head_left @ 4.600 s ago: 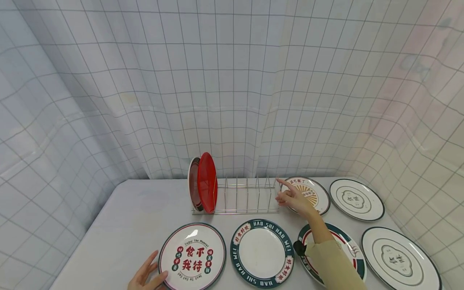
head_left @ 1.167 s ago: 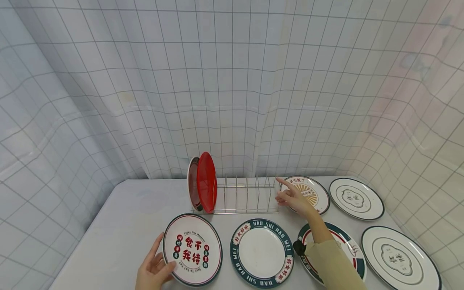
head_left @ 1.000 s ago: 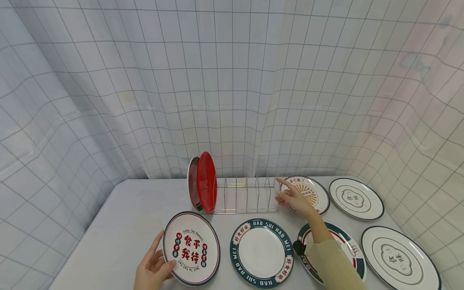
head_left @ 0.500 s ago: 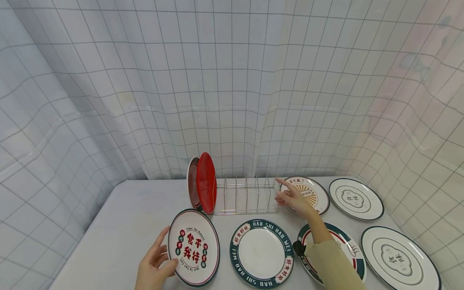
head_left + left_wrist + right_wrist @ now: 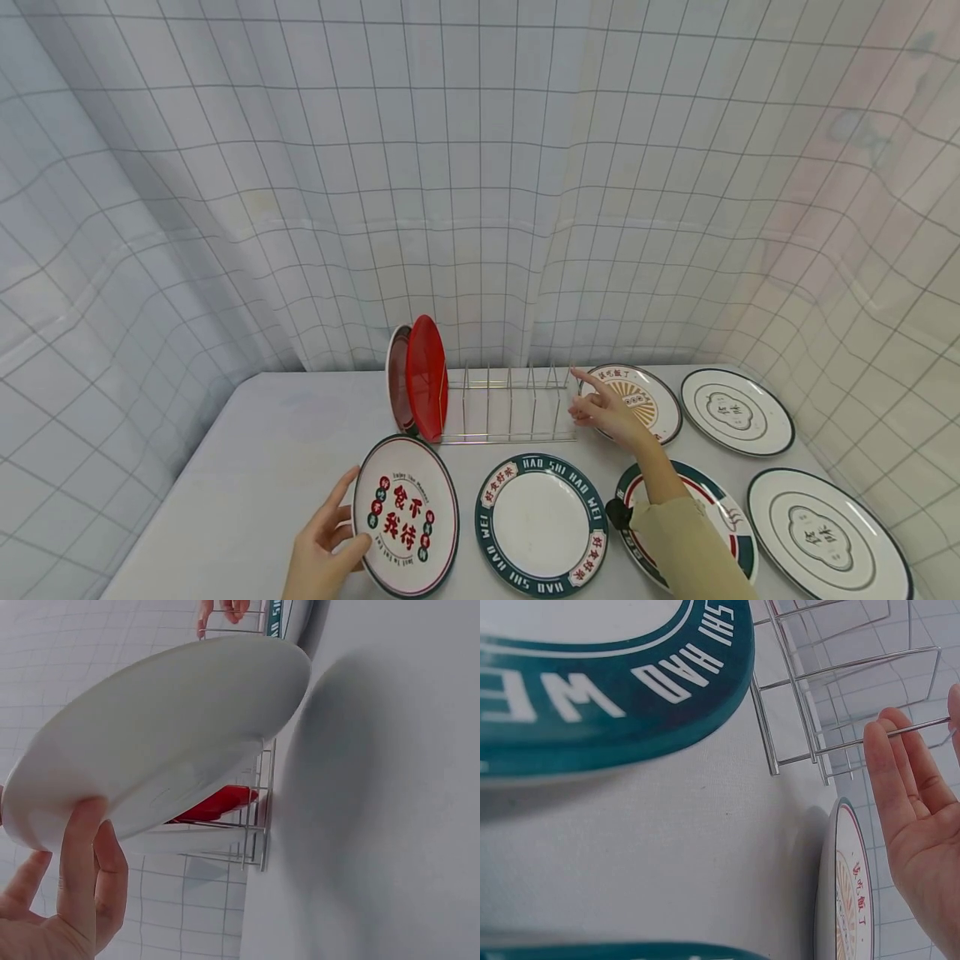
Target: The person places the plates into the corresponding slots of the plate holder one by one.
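Note:
My left hand [image 5: 324, 542] pinches the left rim of a white plate [image 5: 405, 517] with red and green Chinese lettering. The plate is tilted and raised off the table; its white underside [image 5: 172, 720] faces the left wrist camera, with fingers spread beneath it. At the back, a wire dish rack [image 5: 498, 437] holds a red plate [image 5: 427, 379] and a white-rimmed plate [image 5: 392, 375] upright in its left end. My right hand [image 5: 603, 410] is at the rack's right end, its fingers and thumb on the end wire [image 5: 922, 727].
A green-rimmed plate [image 5: 542, 525] lies right of the held plate. Farther right lie a sunburst plate [image 5: 637, 400], a red-and-green banded plate [image 5: 738, 525] under my right sleeve [image 5: 693, 546], and two thin-rimmed plates [image 5: 825, 533]. White grid-patterned curtain [image 5: 480, 183] encloses the table [image 5: 247, 467].
The lettered plate lay flat on the table; my left hand has lifted it, tilted it up and lately turned it slightly rightward. My right hand has stayed at the rack.

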The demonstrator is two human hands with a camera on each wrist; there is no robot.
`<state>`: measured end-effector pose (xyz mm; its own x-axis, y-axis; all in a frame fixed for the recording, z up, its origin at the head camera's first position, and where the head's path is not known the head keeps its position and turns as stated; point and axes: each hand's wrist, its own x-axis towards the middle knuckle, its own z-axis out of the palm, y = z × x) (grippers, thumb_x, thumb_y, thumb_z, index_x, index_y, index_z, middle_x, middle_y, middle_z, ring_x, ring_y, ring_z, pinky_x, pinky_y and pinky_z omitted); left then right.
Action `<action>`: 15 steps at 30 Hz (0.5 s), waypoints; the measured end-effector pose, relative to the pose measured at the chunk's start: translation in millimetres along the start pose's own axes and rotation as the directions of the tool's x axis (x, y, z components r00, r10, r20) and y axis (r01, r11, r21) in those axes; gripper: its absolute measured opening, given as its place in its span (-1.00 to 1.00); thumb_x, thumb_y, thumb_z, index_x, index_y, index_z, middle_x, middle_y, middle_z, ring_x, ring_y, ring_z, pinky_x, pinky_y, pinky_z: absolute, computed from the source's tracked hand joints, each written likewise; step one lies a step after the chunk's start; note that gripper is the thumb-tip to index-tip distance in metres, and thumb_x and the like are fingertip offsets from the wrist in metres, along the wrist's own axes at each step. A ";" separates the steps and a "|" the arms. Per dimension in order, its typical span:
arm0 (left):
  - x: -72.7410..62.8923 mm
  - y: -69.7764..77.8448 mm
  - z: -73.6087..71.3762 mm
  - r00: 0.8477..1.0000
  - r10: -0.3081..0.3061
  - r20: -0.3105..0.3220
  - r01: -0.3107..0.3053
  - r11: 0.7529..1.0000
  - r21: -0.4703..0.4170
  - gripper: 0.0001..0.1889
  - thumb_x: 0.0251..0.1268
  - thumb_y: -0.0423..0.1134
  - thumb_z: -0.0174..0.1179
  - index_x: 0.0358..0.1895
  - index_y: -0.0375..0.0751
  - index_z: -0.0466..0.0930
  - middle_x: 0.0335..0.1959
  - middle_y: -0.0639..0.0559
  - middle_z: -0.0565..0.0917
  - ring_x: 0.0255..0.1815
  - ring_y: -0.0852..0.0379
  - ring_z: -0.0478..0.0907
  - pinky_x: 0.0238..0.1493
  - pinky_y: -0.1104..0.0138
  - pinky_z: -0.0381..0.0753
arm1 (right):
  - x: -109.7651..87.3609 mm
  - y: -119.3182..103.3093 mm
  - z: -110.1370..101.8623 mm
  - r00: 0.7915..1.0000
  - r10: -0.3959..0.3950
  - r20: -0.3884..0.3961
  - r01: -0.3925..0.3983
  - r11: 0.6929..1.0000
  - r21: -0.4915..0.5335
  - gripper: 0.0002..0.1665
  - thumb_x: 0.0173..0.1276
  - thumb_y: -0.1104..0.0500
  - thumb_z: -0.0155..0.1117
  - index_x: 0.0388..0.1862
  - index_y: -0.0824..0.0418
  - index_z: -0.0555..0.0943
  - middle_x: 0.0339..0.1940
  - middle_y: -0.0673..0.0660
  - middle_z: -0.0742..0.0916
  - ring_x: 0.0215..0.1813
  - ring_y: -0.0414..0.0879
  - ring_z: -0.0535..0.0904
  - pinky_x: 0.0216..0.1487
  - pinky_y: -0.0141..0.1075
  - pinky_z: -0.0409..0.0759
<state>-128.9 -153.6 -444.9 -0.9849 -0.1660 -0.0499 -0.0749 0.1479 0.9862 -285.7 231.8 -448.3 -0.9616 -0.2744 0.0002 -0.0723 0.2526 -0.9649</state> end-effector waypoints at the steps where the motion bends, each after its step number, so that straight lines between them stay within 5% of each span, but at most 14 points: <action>1: -0.2 1.0 0.1 1.000 -0.002 0.004 0.002 1.000 -0.001 -0.22 -0.06 -0.56 0.11 0.35 -0.05 0.21 -0.22 -0.29 0.55 -0.42 0.16 0.58 -0.57 0.19 0.64 | -0.1 0.1 0.0 1.000 0.000 -0.001 0.000 1.000 -0.002 -0.32 0.41 0.21 -0.01 0.45 0.17 0.03 -0.14 0.50 0.55 0.00 0.41 0.44 0.00 -0.07 0.55; 9: -1.8 10.9 -0.8 1.000 -0.007 0.029 0.007 1.000 -0.006 -0.24 -0.03 -0.55 0.08 0.35 -0.02 0.20 -0.25 -0.26 0.54 -0.43 0.11 0.58 -0.57 0.17 0.64 | -0.6 0.7 0.2 1.000 -0.002 0.003 0.002 1.000 0.011 -0.32 0.41 0.20 0.00 0.45 0.17 0.03 -0.13 0.54 0.53 -0.01 0.40 0.44 0.00 -0.06 0.55; 15: -2.5 17.6 0.0 0.998 0.049 0.039 -0.048 0.999 -0.008 -0.23 -0.03 -0.58 0.09 0.34 -0.02 0.22 -0.27 -0.25 0.55 -0.48 0.12 0.58 -0.61 0.19 0.63 | 0.4 1.8 0.2 1.000 -0.021 0.006 0.021 1.000 0.015 -0.32 0.42 0.21 -0.01 0.45 0.19 0.02 -0.15 0.53 0.53 -0.01 0.44 0.42 0.00 -0.04 0.54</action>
<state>-127.8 -150.5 -427.4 -0.9927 -0.1201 -0.0081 -0.0260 0.1482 0.9886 -286.2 232.0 -450.0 -0.9583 -0.2853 0.0191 -0.0885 0.2324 -0.9686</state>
